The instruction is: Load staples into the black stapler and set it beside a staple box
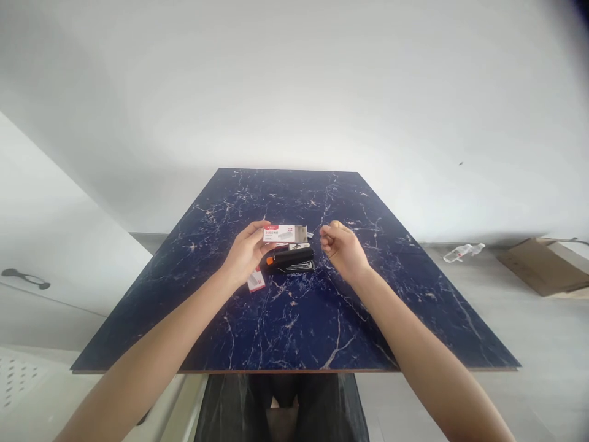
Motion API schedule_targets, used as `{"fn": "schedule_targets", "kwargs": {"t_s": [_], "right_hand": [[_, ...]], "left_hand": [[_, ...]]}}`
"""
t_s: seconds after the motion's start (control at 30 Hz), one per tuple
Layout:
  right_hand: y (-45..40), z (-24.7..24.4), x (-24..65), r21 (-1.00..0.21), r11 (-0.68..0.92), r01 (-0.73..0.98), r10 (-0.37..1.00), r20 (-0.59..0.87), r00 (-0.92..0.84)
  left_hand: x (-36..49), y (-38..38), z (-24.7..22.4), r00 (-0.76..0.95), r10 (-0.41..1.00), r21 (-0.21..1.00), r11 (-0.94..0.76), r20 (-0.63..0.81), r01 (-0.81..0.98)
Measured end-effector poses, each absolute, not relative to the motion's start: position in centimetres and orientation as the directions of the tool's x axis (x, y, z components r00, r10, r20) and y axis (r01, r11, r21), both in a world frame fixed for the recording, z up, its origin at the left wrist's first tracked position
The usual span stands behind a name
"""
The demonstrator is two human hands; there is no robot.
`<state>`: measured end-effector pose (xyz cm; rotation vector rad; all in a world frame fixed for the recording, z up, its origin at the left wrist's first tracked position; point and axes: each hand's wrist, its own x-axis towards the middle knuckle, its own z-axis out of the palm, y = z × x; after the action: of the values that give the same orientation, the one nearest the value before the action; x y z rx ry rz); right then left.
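Note:
My left hand [250,248] grips a small white-and-red staple box [279,234] by its left end, above the table. The box's right end is open, with a flap sticking out toward my right hand [341,247]. That hand is closed, thumb and fingers pinched together, a short way right of the box; whatever may be between the fingertips is hidden. Just below the box lies a black stapler [292,256] with an orange part at its left end. A second white-and-red box [256,280] rests partly covered at the stapler's lower left.
Everything stands on a dark blue marble-patterned table [294,331], set against a white wall. On the floor to the right are a clear plastic bottle [462,252] and a cardboard box [543,267]. A white cabinet with a dark handle [25,279] is at the left.

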<state>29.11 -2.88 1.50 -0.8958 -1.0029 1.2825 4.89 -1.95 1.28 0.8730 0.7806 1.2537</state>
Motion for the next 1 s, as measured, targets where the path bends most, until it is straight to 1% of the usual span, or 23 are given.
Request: {"fn": "schedule_targets", "kwargs": {"t_s": [0.1,0.13,0.2,0.27,0.37,0.5,0.63,0.73,0.87,1.0], "right_hand": [[-3.2,1.8,29.2,-0.965,0.193,-0.178,0.981,0.193,0.015],[-3.4,2.0,29.1,-0.973,0.202,-0.112,0.978,0.206,-0.023],[-3.8,2.3,28.6,-0.983,0.183,-0.023,0.976,0.185,-0.119],[-4.1,2.4,28.0,-0.989,0.141,-0.033,0.972,0.145,-0.185],[-4.3,2.2,27.6,-0.988,0.094,-0.122,0.971,0.118,-0.209],[-4.2,1.9,27.8,-0.989,0.102,-0.109,0.978,0.12,-0.169],[-4.1,1.9,27.8,-0.985,0.122,-0.126,0.982,0.138,-0.13],[-4.2,1.9,27.6,-0.983,0.152,-0.099,0.983,0.16,-0.084],[-4.1,1.9,27.7,-0.975,0.223,-0.008,0.974,0.224,-0.047],[-3.7,1.8,27.9,-0.977,0.21,0.027,0.978,0.21,-0.012]], "left_hand": [[4.8,-1.8,1.2,0.137,0.99,0.884,0.072,-0.009,-0.463],[4.7,-1.8,1.2,0.149,0.989,0.882,0.068,0.002,-0.466],[4.8,-2.0,1.3,0.199,0.98,0.877,0.072,0.028,-0.476],[4.9,-2.3,1.4,0.263,0.964,0.87,0.088,0.049,-0.485],[5.2,-3.0,1.7,0.317,0.946,0.871,0.094,0.073,-0.482],[5.4,-3.4,2.1,0.324,0.941,0.907,0.047,0.101,-0.419],[5.3,-3.4,2.1,0.314,0.943,0.904,0.039,0.108,-0.425],[5.2,-3.3,2.1,0.319,0.941,0.9,0.042,0.11,-0.434],[5.2,-3.3,1.9,0.367,0.923,0.911,0.054,0.111,-0.409],[5.3,-3.4,1.6,0.38,0.916,0.923,0.028,0.13,-0.384]]}}
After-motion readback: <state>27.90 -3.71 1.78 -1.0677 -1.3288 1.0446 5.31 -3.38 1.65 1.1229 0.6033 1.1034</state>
